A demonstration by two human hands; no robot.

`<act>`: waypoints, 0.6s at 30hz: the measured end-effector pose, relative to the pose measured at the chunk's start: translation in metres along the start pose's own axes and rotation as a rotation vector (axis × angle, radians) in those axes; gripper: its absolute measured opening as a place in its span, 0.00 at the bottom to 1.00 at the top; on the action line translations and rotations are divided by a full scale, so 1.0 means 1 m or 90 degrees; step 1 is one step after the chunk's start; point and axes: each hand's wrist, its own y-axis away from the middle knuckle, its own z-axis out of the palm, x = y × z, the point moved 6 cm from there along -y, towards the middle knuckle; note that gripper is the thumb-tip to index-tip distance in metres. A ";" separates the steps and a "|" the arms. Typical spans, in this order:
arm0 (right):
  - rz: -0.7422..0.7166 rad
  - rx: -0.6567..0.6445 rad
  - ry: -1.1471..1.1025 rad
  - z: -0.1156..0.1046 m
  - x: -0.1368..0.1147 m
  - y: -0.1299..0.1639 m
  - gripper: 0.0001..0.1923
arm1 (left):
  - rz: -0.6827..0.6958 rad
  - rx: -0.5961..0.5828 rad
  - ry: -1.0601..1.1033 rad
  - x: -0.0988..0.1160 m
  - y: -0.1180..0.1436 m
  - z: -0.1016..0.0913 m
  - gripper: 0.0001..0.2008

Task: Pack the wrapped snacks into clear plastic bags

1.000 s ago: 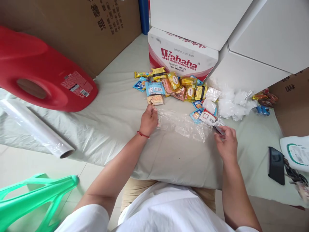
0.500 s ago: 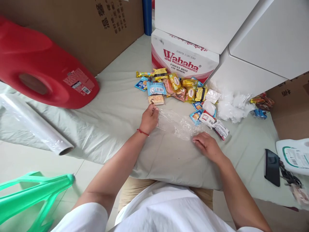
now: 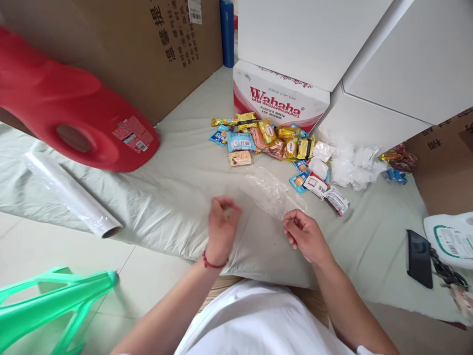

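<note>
A crumpled clear plastic bag (image 3: 271,192) lies stretched across the sheet. My right hand (image 3: 305,236) pinches its near right corner between thumb and fingertips. To the left of the bag, my left hand (image 3: 221,227) hovers with bent fingers, blurred by motion; whether anything is in it cannot be made out. Beyond the bag sits a wrapped biscuit-like bar (image 3: 240,158), with a light-blue snack packet (image 3: 241,141) just behind it. A pile of yellow-wrapped snacks (image 3: 268,130) spreads to the right. Red-and-white packets (image 3: 317,184) lie right of the bag.
Behind the snacks stands a Wahaha water carton (image 3: 277,96) below white boxes (image 3: 306,39). At left are a red detergent jug (image 3: 111,128) and a roll of plastic film (image 3: 74,192). White crumpled plastic (image 3: 351,165) and a phone (image 3: 419,259) are at right. A green stool (image 3: 55,301) stands on the floor.
My left hand has left the bag's left end and come back toward my body. My right hand has moved slightly left and lifted the bag's corner. The view has shifted slightly.
</note>
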 end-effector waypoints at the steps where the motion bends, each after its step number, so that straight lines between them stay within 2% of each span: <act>1: 0.004 -0.012 -0.027 0.007 -0.002 0.002 0.17 | -0.032 -0.018 -0.010 -0.010 0.013 0.004 0.17; 3: 0.018 -0.039 -0.089 0.020 -0.005 0.005 0.18 | -0.087 -0.044 -0.009 -0.025 0.028 0.019 0.22; 6: 0.068 -0.088 -0.190 0.034 -0.008 0.011 0.20 | -0.143 -0.031 0.001 -0.030 0.027 0.046 0.30; 8: 0.110 -0.123 -0.259 0.040 -0.008 0.013 0.20 | -0.132 -0.050 0.009 -0.023 0.014 0.065 0.25; 10: 0.129 -0.155 -0.343 0.039 -0.006 0.014 0.19 | -0.092 -0.100 0.026 -0.012 0.001 0.083 0.15; 12: 0.110 -0.180 -0.446 0.030 -0.006 0.012 0.16 | -0.068 -0.124 0.056 -0.006 -0.009 0.093 0.11; 14: 0.066 -0.185 -0.545 0.014 -0.008 0.010 0.12 | -0.067 -0.123 0.079 -0.006 -0.016 0.094 0.11; 16: 0.020 -0.163 -0.613 -0.008 -0.008 0.008 0.10 | -0.067 -0.135 0.088 -0.008 -0.022 0.092 0.12; 18: -0.014 -0.103 -0.638 -0.034 -0.005 0.007 0.10 | -0.067 -0.151 0.083 -0.010 -0.027 0.086 0.12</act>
